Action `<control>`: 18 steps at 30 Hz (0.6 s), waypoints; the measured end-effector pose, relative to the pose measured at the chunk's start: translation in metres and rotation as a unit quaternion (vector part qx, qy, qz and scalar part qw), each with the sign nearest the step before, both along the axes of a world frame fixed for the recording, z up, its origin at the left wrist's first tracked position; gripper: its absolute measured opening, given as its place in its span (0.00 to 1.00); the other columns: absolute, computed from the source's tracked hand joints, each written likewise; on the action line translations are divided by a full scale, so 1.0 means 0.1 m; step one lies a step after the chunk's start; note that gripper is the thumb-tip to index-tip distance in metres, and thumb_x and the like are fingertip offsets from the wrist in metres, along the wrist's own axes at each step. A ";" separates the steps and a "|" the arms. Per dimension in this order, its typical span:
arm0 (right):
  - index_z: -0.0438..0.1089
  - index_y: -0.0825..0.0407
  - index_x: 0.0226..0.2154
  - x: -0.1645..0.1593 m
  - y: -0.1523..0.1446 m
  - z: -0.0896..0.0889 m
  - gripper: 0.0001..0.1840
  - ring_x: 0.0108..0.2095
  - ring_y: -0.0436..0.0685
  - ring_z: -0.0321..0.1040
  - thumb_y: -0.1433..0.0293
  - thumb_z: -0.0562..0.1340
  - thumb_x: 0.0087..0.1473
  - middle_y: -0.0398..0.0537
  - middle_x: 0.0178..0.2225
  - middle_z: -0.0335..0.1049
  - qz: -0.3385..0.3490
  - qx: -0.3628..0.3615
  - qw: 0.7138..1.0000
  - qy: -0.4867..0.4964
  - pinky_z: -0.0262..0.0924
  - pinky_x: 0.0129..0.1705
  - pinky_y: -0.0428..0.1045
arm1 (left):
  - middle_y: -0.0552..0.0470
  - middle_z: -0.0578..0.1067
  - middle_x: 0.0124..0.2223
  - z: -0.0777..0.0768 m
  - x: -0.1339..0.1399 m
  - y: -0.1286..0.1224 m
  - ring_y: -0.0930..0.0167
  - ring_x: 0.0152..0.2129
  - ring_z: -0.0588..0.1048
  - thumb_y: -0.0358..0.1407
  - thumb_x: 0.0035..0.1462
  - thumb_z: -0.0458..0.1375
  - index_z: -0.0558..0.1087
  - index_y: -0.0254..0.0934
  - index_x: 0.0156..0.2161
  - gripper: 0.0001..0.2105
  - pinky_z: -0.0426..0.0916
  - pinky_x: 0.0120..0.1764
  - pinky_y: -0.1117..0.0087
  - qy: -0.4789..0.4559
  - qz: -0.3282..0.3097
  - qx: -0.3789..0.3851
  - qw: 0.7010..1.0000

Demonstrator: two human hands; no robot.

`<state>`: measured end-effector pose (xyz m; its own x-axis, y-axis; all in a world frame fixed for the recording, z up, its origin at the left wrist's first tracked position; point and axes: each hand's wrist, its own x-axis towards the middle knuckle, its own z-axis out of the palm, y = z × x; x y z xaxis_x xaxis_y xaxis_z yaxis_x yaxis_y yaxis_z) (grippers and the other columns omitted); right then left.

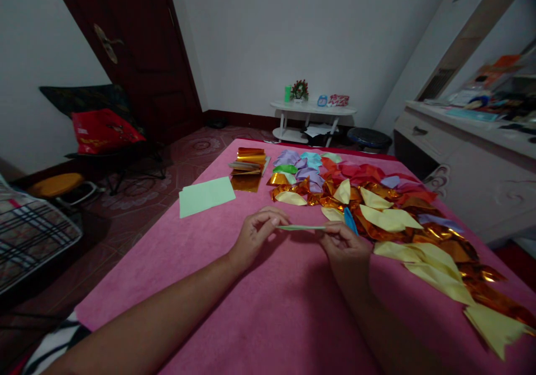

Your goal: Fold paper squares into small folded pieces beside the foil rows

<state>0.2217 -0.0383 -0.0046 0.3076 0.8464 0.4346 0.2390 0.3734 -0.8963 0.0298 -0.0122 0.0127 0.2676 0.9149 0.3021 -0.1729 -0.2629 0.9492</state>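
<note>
Pink-covered table (259,308) in a dim room w/ a dark door (138,46) far left: a folded green paper strip (300,227) is held level just above the cloth at centre, apparently so both ends can be pinched at once. Left hand (255,235) and right hand (345,244) each have fingers closed on one end; finished paper shapes (389,207) lie to the right, a light green sheet (206,195) and foil stack (248,166) far left.

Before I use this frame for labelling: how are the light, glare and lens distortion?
Head view: the room is dim, with dark corners; the gold foil pieces throw bright glare; the wide lens bends the cabinet and door edges; the hands and green paper strip stay fairly sharp.
</note>
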 end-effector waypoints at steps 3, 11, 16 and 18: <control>0.71 0.51 0.26 0.00 0.00 -0.04 0.04 0.25 0.53 0.68 0.68 0.66 0.45 0.43 0.24 0.70 0.012 -0.039 0.999 0.024 0.64 0.27 0.46 | 0.43 0.74 0.39 0.01 0.00 -0.01 0.65 0.39 0.71 0.41 0.60 0.52 0.79 0.34 0.31 0.16 0.64 0.46 0.64 0.021 -0.016 0.030 0.999; 0.74 0.51 0.28 -0.04 -0.04 -0.03 0.07 0.21 0.53 0.68 0.65 0.63 0.48 0.42 0.19 0.70 0.115 -0.128 0.985 -0.010 0.63 0.24 0.46 | 0.44 0.74 0.40 -0.08 0.06 0.03 0.66 0.38 0.73 0.38 0.48 0.65 0.78 0.36 0.37 0.10 0.66 0.41 0.68 0.045 -0.021 0.036 0.998; 0.75 0.50 0.30 -0.11 -0.05 -0.03 0.08 0.24 0.54 0.69 0.65 0.64 0.47 0.43 0.24 0.74 0.176 -0.167 0.968 0.062 0.65 0.27 0.48 | 0.42 0.70 0.50 -0.10 0.09 -0.02 0.62 0.45 0.72 0.37 0.47 0.66 0.71 0.39 0.51 0.23 0.68 0.41 0.68 0.029 -0.098 -0.009 0.995; 0.76 0.51 0.30 -0.11 -0.03 -0.05 0.08 0.25 0.54 0.70 0.65 0.65 0.45 0.45 0.26 0.75 0.183 -0.172 0.963 0.099 0.66 0.29 0.48 | 0.41 0.68 0.52 -0.09 0.09 -0.04 0.61 0.46 0.71 0.38 0.47 0.66 0.70 0.39 0.52 0.25 0.68 0.41 0.67 0.026 -0.124 -0.016 0.992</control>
<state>0.2110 -0.0413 -0.0096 0.0094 0.9973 0.0731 -0.0407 0.0734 -0.9965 0.0393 -0.0162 0.0041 0.4994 0.8285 0.2533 -0.1792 -0.1872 0.9658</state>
